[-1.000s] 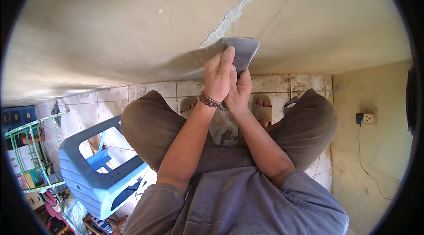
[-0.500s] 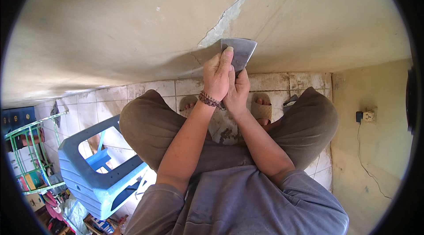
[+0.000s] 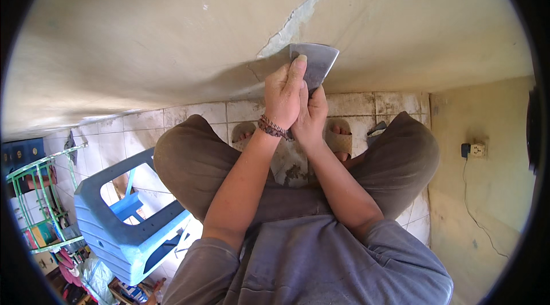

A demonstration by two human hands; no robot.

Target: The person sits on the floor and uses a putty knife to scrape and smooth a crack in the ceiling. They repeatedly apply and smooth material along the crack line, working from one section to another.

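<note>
The fingers of the left hand [image 3: 281, 99] and right hand [image 3: 311, 122] are wrapped around the scraper [image 3: 321, 63] — its handle hidden. Since a moment ago it has been shifted slightly up and rightward, so its blade is held just beside the pale strip [image 3: 298, 21] on the wall [image 3: 172, 36].

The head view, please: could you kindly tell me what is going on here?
A person's left hand and right hand together grip a broad metal scraper. Its blade is near the lower end of a pale, cracked strip on the wall; whether blade and wall touch is hard to tell.
</note>
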